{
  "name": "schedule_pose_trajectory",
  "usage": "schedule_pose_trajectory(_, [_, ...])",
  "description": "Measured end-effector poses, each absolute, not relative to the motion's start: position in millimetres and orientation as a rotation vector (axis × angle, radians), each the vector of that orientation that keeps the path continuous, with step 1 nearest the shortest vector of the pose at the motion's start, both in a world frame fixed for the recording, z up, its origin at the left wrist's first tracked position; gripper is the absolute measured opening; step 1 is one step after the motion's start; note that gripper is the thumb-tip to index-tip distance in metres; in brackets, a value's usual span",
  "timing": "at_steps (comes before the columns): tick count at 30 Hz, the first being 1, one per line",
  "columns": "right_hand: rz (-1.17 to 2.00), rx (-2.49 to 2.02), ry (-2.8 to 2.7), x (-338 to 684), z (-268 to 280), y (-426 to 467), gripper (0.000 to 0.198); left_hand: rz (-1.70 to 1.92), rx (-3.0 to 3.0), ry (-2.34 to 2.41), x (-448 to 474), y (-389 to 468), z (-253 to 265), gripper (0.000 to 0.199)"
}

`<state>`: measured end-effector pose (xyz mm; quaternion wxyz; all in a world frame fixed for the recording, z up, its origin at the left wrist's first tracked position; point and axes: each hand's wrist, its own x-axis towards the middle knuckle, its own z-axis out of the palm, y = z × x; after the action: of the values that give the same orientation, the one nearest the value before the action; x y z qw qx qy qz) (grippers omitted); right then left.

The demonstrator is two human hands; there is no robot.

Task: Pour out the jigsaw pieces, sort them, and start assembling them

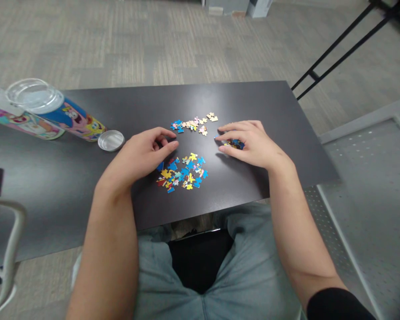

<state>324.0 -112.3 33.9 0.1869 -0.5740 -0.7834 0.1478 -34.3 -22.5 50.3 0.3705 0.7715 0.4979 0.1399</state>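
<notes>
My left hand point(149, 150) hovers at the left of the puzzle pieces, its thumb and index finger apart with nothing visible between them; its other fingers are curled. Just below its fingertips lies a pile of blue, yellow and red jigsaw puzzle pieces point(186, 172). Farther back, a loose row of mostly pale pieces point(191, 124) has several blue ones at its left end. My right hand point(250, 141) is spread over another small group of puzzle pieces point(235, 143), partly hidden under its fingers. A tiny blue spot shows at one right fingertip; I cannot tell what it is.
Everything lies on a dark table point(253, 100). At the left stand a blue cartoon-printed can point(83, 120) with a clear top and a second printed can point(23, 122). A round metal-looking lid point(111, 140) rests beside them. A white curved frame point(15, 240) is at the lower left.
</notes>
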Motion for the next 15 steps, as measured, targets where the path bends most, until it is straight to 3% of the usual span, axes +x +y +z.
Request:
schedule_pose_trajectory(4, [0.331, -1.736, -2.135, 323, 36, -103, 0.036, 0.349, 1.97, 1.276, -34, -24, 53, 0.073])
schedule_pose_trajectory(8, [0.338, -1.762, -2.167, 308, 29, -91, 0.062, 0.362, 1.967, 1.267, -35, -24, 52, 0.071])
schedule_pose_trajectory(15, [0.338, -1.747, -2.211, 310, 25, -96, 0.055, 0.394, 1.978, 1.23, -36, -23, 47, 0.063])
